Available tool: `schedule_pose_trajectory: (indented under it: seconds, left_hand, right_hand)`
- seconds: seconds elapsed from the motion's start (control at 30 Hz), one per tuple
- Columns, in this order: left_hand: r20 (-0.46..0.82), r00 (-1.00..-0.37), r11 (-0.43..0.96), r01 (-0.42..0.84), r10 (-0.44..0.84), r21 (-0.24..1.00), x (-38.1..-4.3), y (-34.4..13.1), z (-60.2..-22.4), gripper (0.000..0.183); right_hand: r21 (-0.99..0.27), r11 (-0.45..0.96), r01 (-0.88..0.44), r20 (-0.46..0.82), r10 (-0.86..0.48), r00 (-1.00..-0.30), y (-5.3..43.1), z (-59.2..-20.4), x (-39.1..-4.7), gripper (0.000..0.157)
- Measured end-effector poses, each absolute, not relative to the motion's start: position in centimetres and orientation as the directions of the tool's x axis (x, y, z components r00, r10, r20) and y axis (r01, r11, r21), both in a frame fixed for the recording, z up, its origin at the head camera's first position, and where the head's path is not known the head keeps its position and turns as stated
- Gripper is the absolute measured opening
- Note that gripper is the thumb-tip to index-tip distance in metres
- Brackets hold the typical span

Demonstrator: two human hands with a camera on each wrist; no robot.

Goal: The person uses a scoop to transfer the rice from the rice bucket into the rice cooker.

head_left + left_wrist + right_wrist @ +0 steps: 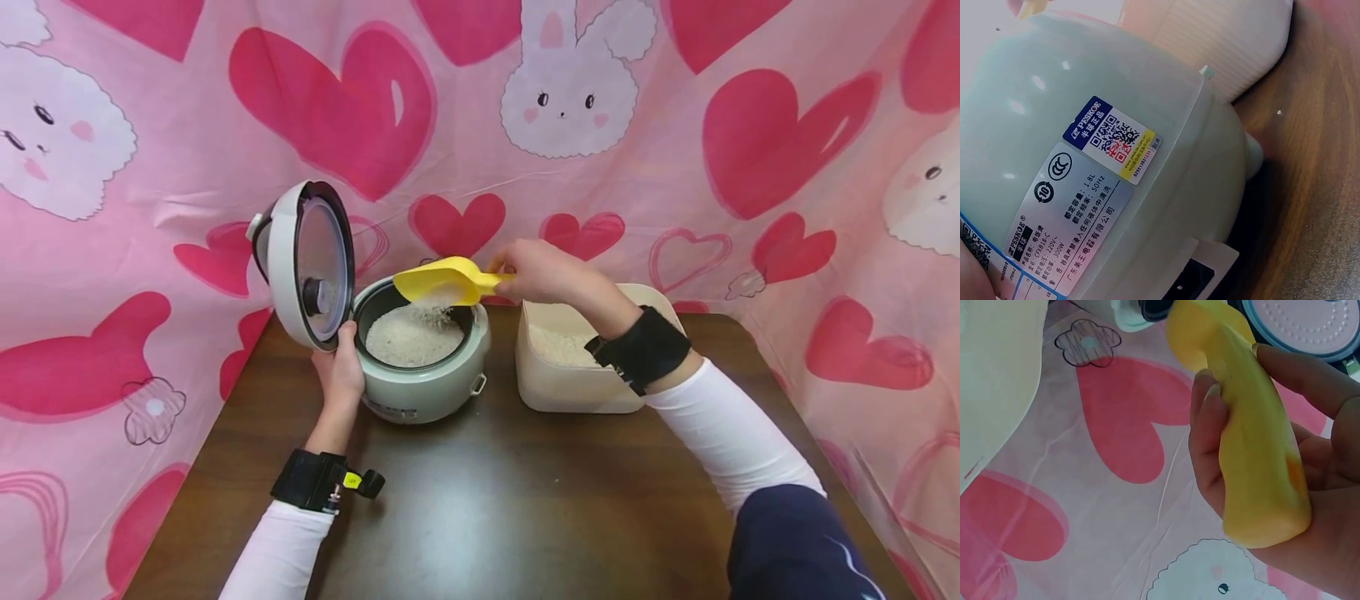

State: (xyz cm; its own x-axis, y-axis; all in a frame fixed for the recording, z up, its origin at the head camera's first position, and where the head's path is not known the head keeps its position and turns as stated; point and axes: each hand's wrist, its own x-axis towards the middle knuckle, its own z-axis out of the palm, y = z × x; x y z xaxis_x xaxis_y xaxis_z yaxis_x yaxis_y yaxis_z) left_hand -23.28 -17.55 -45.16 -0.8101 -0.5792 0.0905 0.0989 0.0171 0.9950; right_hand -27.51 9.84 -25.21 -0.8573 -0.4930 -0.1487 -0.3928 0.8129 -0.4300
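In the head view my right hand [536,271] grips the handle of a yellow scoop [442,279], tilted over the rice cooker [423,392]. Rice grains fall from the scoop onto the white rice [415,337] in the dark inner pot. The right wrist view shows the fingers and thumb wrapped round the scoop's handle [1257,444]. The cooker's lid [285,267] stands raised on the left. My left hand [341,367] holds the lid's lower edge, thumb in front, the other fingers mostly hidden behind. Labels [1069,215] on the pale green body fill the left wrist view.
A cream rice bin [577,392] with rice inside stands to the right of the cooker, partly under my right forearm. Both sit on a dark brown wooden table [480,500]. A pink cloth [465,125] with hearts and rabbits hangs behind and around it.
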Motion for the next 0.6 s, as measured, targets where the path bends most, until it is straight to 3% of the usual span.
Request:
schedule_pose_trajectory:
  seconds: [0.4, 0.6]
  left_hand:
    - [0.099, -0.799, 0.011, 0.115, -0.593, 0.993, -23.3, -17.3, -45.1, 0.044]
    - [0.098, -0.798, -0.006, 0.127, -0.594, 0.992, -23.3, -17.3, -45.1, 0.044]
  right_hand:
    - [-0.418, 0.797, -0.436, -0.055, -0.502, -0.863, 11.1, -27.2, -27.9, 0.023]
    - [-0.555, 0.754, -0.352, -0.102, -0.481, -0.871, 14.0, -28.3, -27.9, 0.028]
